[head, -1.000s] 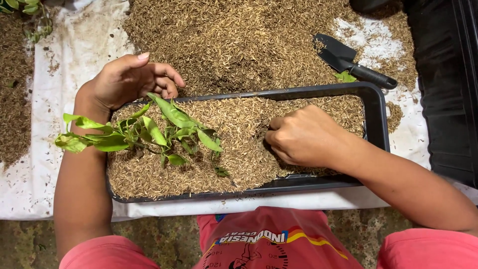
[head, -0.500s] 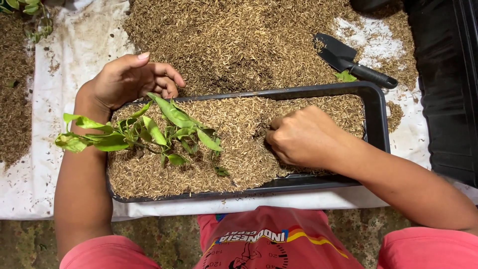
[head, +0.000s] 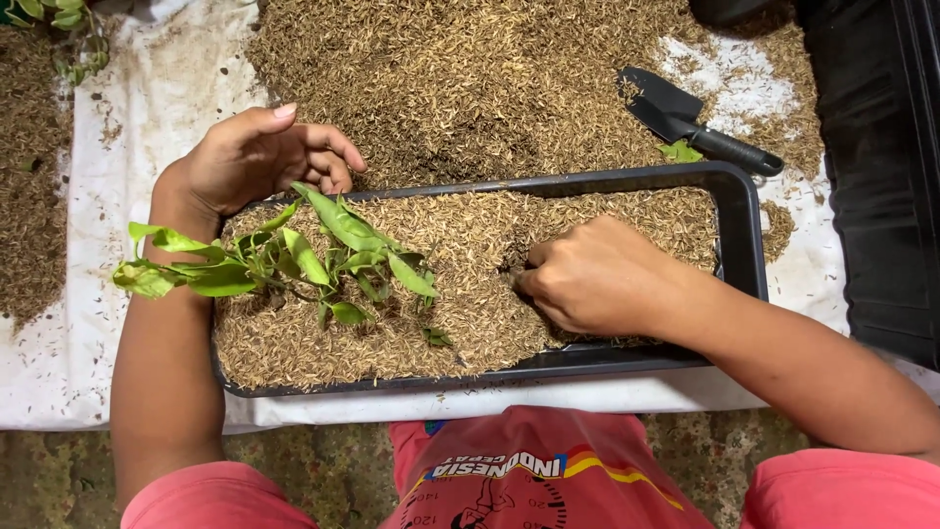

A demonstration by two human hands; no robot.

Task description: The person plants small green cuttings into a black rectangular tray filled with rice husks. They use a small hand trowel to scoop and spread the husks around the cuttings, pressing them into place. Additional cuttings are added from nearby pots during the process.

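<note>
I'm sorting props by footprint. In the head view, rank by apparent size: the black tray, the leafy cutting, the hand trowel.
1. black tray, by far the widest.
2. leafy cutting, spanning about a third of the tray.
3. hand trowel, shorter, though it lies farther from the camera.

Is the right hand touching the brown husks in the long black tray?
Touching. The head view shows the right hand resting on the brown husks in the long black tray, its fingertips pushed down into a small hollow in them.
</note>
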